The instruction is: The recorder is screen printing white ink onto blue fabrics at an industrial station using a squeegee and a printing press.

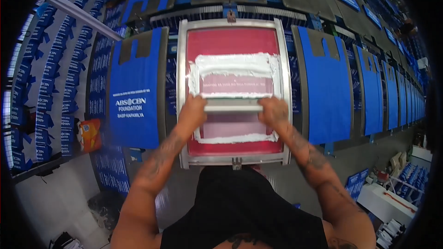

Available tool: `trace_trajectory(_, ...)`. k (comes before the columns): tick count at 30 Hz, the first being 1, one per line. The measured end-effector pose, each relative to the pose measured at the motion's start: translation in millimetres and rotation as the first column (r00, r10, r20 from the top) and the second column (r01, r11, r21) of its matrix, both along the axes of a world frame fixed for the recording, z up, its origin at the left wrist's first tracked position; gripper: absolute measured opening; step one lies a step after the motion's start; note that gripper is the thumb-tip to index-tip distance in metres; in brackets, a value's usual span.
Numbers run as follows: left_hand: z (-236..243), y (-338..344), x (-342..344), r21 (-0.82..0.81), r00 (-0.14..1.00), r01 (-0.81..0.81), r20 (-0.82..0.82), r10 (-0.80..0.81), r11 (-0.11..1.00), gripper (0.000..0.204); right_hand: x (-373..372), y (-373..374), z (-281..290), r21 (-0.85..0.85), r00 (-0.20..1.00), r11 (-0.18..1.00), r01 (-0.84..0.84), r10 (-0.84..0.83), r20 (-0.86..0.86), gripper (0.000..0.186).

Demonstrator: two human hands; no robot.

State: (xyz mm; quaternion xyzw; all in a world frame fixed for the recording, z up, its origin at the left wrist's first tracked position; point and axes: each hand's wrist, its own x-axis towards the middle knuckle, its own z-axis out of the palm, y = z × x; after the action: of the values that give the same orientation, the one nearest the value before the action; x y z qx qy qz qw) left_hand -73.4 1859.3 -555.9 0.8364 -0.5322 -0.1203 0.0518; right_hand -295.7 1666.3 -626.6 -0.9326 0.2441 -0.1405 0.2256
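A squeegee [233, 106] lies crosswise on the red mesh of a metal-framed printing screen [234, 150]. My left hand [192, 110] is closed round its left end, and my right hand [274, 112] grips the right end. Thick white ink [235, 67] is spread in a band across the upper mesh and down both sides. Another white streak [237, 138] runs along the lower mesh. Between the upper band and the squeegee, faint lettering shows through a paler patch. Whatever is under the screen is hidden.
Left of the screen, a board carries a blue bag with white print [134, 106]. On the right, an unprinted blue bag [326, 97] begins a long row of similar boards. Printed blue bags [48, 83] hang in rows at far left, near an orange pouch [90, 134].
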Motion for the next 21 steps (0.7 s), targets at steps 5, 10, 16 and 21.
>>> trace_trajectory(5,5.0,-115.4,101.4,0.085,0.998,-0.001,0.058,-0.004,0.996,0.026,102.0,-112.9,32.6,-0.064,0.986,0.997,-0.05,0.039,-0.163,0.03)
trace_trajectory(10,53.7,-179.0,132.6,0.434,0.98,-0.023,-0.169,0.106,0.901,0.038,124.7,-180.6,59.9,0.216,0.944,0.953,-0.214,0.259,-0.207,0.039)
trace_trajectory(16,67.2,-182.4,161.6,0.4,0.987,0.013,-0.152,0.052,0.916,0.04,151.5,-183.3,86.4,0.309,0.939,0.934,-0.181,0.257,-0.226,0.05)
trace_trajectory(21,56.0,-144.0,113.4,-0.163,0.925,0.092,0.379,-0.023,0.982,0.062,167.0,-173.3,61.7,0.179,0.854,0.966,-0.188,0.251,-0.455,0.052)
